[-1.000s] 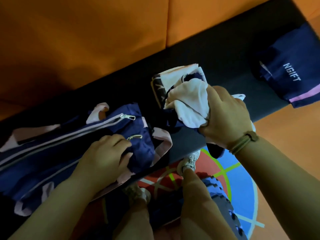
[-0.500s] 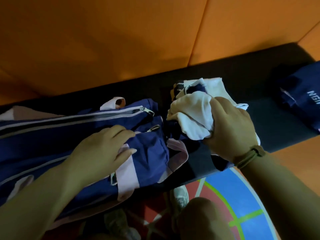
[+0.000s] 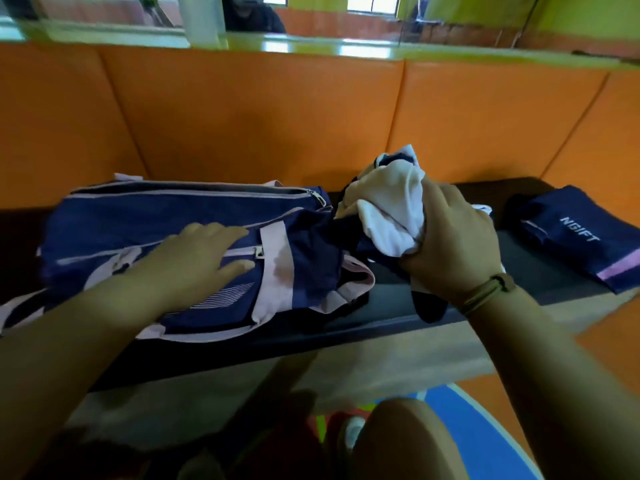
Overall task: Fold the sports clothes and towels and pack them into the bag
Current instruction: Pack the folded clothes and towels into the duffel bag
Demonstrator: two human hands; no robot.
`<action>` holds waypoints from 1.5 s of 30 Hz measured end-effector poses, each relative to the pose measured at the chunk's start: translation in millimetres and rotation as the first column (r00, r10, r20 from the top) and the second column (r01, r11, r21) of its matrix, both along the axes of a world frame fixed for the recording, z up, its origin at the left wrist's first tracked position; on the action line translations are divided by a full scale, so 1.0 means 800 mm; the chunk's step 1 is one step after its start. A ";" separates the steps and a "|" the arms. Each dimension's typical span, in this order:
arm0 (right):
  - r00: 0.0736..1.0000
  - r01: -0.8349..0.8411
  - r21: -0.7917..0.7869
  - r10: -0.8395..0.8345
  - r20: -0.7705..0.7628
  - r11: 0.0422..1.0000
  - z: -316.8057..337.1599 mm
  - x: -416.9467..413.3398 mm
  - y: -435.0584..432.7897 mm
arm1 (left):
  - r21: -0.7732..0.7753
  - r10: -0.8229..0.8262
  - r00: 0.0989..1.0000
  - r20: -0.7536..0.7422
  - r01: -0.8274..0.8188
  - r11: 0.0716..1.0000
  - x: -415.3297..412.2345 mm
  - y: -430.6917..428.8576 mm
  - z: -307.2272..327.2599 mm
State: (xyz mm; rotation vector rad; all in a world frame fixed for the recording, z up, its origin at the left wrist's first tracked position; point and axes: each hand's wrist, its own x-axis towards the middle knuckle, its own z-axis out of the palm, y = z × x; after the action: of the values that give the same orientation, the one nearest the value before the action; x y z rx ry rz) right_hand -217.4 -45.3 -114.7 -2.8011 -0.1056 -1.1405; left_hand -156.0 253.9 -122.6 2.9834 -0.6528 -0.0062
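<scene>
On the left, the left hand lies flat, fingers straight, pressing the navy bag onto the black bench, which could squash its opening shut. Just right of it the right hand clenches a loose white and navy bundle that may unravel or snag the zip; 1 folded navy garment waits far right
</scene>
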 end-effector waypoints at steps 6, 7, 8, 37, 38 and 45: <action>0.999 -0.042 -0.039 0.043 0.014 0.998 0.014 -0.014 0.040 | -0.026 0.028 0.999 0.045 -0.027 0.999 -0.013 0.035 -0.012; 0.998 -0.055 -0.029 0.055 0.011 0.998 0.014 -0.011 0.047 | -0.039 0.030 0.999 0.037 -0.029 0.999 -0.008 0.040 -0.016; 0.997 -0.075 -0.026 0.075 0.011 0.997 0.015 -0.009 0.053 | -0.066 0.043 0.999 0.012 -0.042 0.997 -0.002 0.045 -0.019; 0.933 -0.338 -0.382 0.252 -0.257 0.860 0.006 0.120 0.099 | -0.196 -0.053 0.915 -0.399 -0.029 0.980 0.077 0.083 -0.011; 0.930 -0.344 -0.392 0.250 -0.270 0.853 0.003 0.119 0.100 | -0.059 -0.043 0.936 -0.349 0.023 0.998 0.081 0.085 -0.013; 0.901 -0.412 -0.411 0.295 -0.320 0.813 -0.006 0.116 0.104 | 0.413 -0.168 0.980 -0.102 0.195 0.890 0.121 0.092 -0.030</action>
State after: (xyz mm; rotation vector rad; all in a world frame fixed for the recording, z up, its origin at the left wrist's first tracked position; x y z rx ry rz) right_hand -124.3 38.0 -119.2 -3.0972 -0.9692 -0.7489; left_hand -58.9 327.8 -146.6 3.2919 -1.0428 -0.2908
